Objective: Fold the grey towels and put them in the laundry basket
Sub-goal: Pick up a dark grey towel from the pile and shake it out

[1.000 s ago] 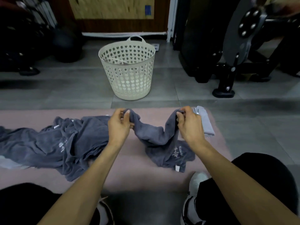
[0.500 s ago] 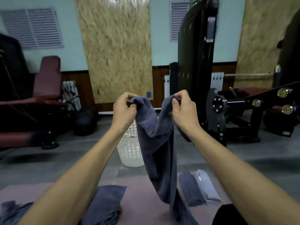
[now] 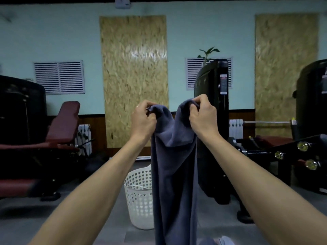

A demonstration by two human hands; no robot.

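Observation:
A grey towel (image 3: 174, 174) hangs in the air in front of me, held up by its two top corners. My left hand (image 3: 143, 121) pinches the left corner and my right hand (image 3: 202, 117) pinches the right corner, a short gap apart, so the top edge sags between them. The towel's length drops past the bottom of the frame. Behind it on the floor stands the white perforated laundry basket (image 3: 138, 198), its right half hidden by the towel. A bit of folded grey towel (image 3: 217, 241) shows at the bottom edge.
A dark red gym bench (image 3: 58, 131) stands at the left. Black weight machines (image 3: 214, 124) fill the middle right and far right. Grey floor (image 3: 88, 209) surrounds the basket. OSB panels and vents line the back wall.
Both hands lifted the towel from the mat up to chest height and a little higher since half a second ago. My head tilted up, so the mat and towel pile left the view.

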